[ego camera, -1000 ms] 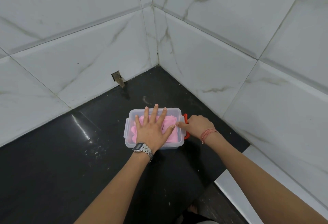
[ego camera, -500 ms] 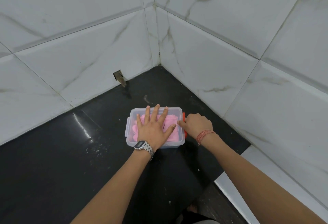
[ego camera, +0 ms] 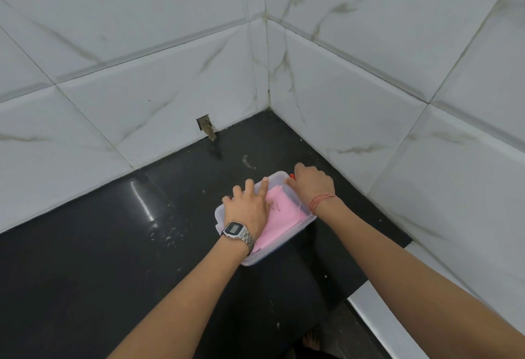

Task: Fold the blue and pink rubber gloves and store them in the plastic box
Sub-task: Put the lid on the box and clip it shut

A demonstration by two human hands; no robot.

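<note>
- The plastic box [ego camera: 301, 220] sits on the black counter [ego camera: 99, 259], a bit right of centre, turned at an angle so its long side runs from about 7 o'clock to 1 o'clock.
- It's clear, see-through plastic with rounded corners and the lid on, and you can see the pink glove [ego camera: 279, 222] through it, lying flat and filling most of the inside. Can't spot the blue one at all from here.
- Left hand [ego camera: 248, 210] lies on the lid at the box's 9 o'clock side, fingers spread, index finger straight and reaching to the far rim. Silver wristwatch [ego camera: 238, 232] on that wrist.
- Right hand [ego camera: 312, 185] is at the box's 1 o'clock end, fingers curled down around a bit of red clip [ego camera: 291, 176] that peeks out under them. Red thread bracelet [ego camera: 322, 202] on that wrist.
- White marble-look tiled wall [ego camera: 170, 60] meets in a corner at 12 o'clock, well behind the box.
</note>
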